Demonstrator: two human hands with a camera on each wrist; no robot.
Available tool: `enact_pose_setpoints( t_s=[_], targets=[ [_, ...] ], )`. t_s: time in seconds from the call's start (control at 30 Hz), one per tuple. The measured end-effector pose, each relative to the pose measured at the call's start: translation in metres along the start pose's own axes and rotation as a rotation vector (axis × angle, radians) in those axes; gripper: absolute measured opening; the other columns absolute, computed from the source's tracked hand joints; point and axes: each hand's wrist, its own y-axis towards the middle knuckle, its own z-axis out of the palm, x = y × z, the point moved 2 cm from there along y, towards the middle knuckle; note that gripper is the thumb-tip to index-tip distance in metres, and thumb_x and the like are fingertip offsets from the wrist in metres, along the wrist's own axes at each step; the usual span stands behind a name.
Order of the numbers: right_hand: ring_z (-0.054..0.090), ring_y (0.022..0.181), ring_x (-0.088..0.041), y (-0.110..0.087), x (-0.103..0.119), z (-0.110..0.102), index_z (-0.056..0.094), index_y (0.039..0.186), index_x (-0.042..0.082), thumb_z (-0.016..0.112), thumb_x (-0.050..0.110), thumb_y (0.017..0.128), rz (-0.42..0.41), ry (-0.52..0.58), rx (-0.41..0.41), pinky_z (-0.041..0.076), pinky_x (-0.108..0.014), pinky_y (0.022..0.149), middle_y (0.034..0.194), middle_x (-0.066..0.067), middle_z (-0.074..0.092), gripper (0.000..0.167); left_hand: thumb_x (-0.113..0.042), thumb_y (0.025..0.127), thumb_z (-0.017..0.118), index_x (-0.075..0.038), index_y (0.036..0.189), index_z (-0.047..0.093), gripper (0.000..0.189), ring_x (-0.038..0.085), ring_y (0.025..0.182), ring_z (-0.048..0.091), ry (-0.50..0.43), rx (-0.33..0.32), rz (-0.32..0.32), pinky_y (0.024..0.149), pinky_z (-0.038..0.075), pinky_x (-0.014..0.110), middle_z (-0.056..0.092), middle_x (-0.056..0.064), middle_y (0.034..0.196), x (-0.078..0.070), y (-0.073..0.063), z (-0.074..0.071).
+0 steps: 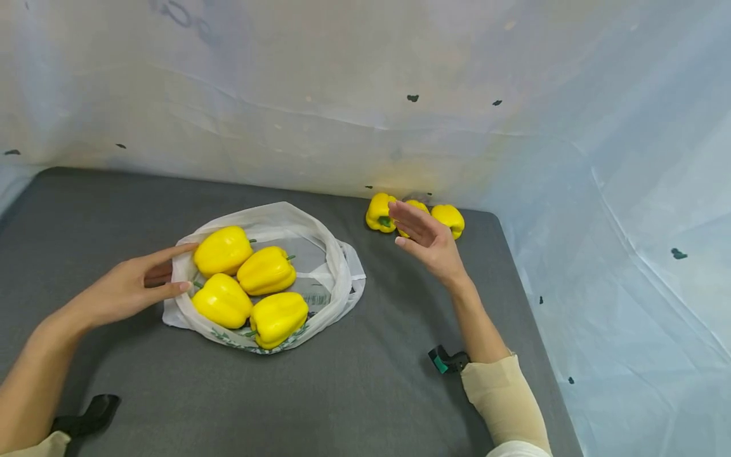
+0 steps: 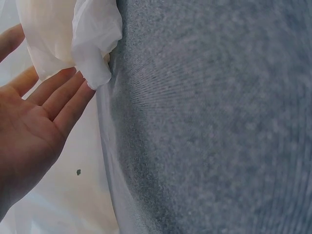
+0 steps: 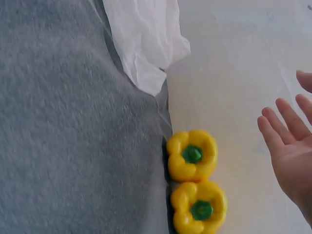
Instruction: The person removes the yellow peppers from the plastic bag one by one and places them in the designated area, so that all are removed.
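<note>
Touching a bag [image 1: 341, 279], left hand [image 1: 131, 284], 4 yellow peppers [image 1: 266, 271] inside, barcode [image 1: 316, 299]

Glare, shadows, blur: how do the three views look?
Head: small bright highlights on the four peppers in the bag, soft shadow beside the right forearm on the tabletop; left wrist: tabletop grainy and soft, fine streaks in its texture, cause unclear; right wrist: tabletop grainy too, two loose peppers slightly soft-edged.

The peppers [image 1: 266, 271] look smooth and glossy. The bag [image 1: 342, 273] is thin, crinkled plastic. The tabletop [image 1: 365, 393] looks matt and cloth-like.
</note>
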Motion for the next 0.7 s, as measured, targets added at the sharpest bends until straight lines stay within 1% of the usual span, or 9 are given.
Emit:
enact_pose_setpoints(
  t_s=[0.07, 0.1, 0.2, 0.37, 0.4, 0.43, 0.6, 0.63, 0.7],
  targets=[
    [0.047, 0.135, -0.036, 0.0, 0.0, 0.005, 0.046, 0.145, -0.003, 0.067, -0.007, 0.09, 0.007, -0.017, 0.01, 0.037, -0.05, 0.111, 0.148, -0.017, 0.049, 0.059, -0.032, 0.095, 0.068, -0.016, 0.158, 0.029, 0.075, 0.056, 0.123, 0.05, 0.001, -0.002, 0.0, 0.09, 0.055, 0.039, 0.035, 0.032, 0.151, 0.0, 0.0, 0.0],
    [0.047, 0.135, -0.035, 0.001, 0.0, 0.008, 0.047, 0.145, -0.003, 0.067, -0.007, 0.09, 0.007, -0.027, 0.015, 0.037, -0.051, 0.111, 0.147, -0.017, 0.049, 0.058, -0.032, 0.095, 0.069, -0.016, 0.158, 0.029, 0.076, 0.056, 0.123, 0.05, 0.0, -0.002, -0.001, 0.088, 0.054, 0.029, 0.035, 0.032, 0.151, 0.0, 0.0, 0.0],
    [0.047, 0.134, -0.035, 0.002, 0.0, 0.017, 0.048, 0.144, -0.003, 0.067, -0.01, 0.089, -0.006, -0.03, 0.032, 0.038, -0.054, 0.109, 0.147, -0.018, 0.05, 0.058, -0.032, 0.095, 0.069, -0.017, 0.158, 0.03, 0.076, 0.055, 0.123, 0.05, -0.005, -0.003, 0.002, 0.082, 0.042, 0.009, 0.036, 0.032, 0.151, 0.0, 0.0, -0.001],
    [0.049, 0.132, -0.035, 0.005, -0.005, 0.034, 0.05, 0.142, -0.004, 0.066, -0.015, 0.087, -0.017, -0.038, 0.068, 0.041, -0.049, 0.108, 0.145, -0.019, 0.051, 0.058, -0.031, 0.095, 0.069, -0.017, 0.158, 0.03, 0.075, 0.054, 0.123, 0.05, -0.007, -0.005, 0.001, 0.082, 0.041, 0.008, 0.036, 0.031, 0.152, 0.0, -0.001, 0.0],
    [0.05, 0.132, -0.035, 0.006, -0.007, 0.037, 0.049, 0.142, -0.004, 0.066, -0.016, 0.086, -0.015, -0.046, 0.078, 0.042, -0.048, 0.108, 0.145, -0.02, 0.051, 0.059, -0.03, 0.095, 0.069, -0.016, 0.158, 0.03, 0.075, 0.055, 0.123, 0.05, -0.008, -0.002, 0.004, 0.084, 0.047, 0.013, 0.036, 0.032, 0.151, 0.0, -0.001, 0.0],
    [0.05, 0.132, -0.036, 0.006, -0.007, 0.041, 0.049, 0.141, -0.005, 0.066, -0.017, 0.086, -0.014, -0.051, 0.087, 0.042, -0.048, 0.108, 0.144, -0.021, 0.051, 0.059, -0.03, 0.095, 0.069, -0.016, 0.157, 0.03, 0.075, 0.055, 0.123, 0.05, -0.007, -0.002, 0.004, 0.084, 0.047, 0.014, 0.036, 0.032, 0.151, 0.0, -0.001, 0.0],
    [0.05, 0.129, -0.042, 0.013, -0.003, 0.06, 0.047, 0.139, -0.012, 0.064, -0.02, 0.084, -0.012, -0.059, 0.128, 0.043, -0.054, 0.106, 0.141, -0.029, 0.05, 0.058, -0.03, 0.095, 0.069, -0.017, 0.158, 0.029, 0.075, 0.055, 0.124, 0.05, -0.018, 0.002, 0.002, 0.084, 0.047, 0.013, 0.035, 0.031, 0.152, -0.002, -0.001, 0.001],
    [0.051, 0.127, -0.043, 0.014, 0.0, 0.064, 0.047, 0.138, -0.013, 0.064, -0.02, 0.085, -0.011, -0.057, 0.137, 0.043, -0.055, 0.105, 0.14, -0.03, 0.051, 0.057, -0.031, 0.095, 0.069, -0.017, 0.158, 0.029, 0.075, 0.054, 0.124, 0.05, -0.016, 0.0, -0.003, 0.082, 0.042, 0.009, 0.035, 0.03, 0.152, -0.002, 0.0, 0.001],
    [0.051, 0.125, -0.046, 0.017, 0.005, 0.072, 0.046, 0.136, -0.016, 0.064, -0.018, 0.085, -0.012, -0.055, 0.159, 0.043, -0.057, 0.103, 0.137, -0.032, 0.051, 0.054, -0.032, 0.095, 0.068, -0.017, 0.158, 0.029, 0.076, 0.054, 0.124, 0.05, -0.016, 0.002, -0.01, 0.086, 0.049, 0.017, 0.035, 0.03, 0.153, -0.002, -0.001, 0.001]
  ],
)
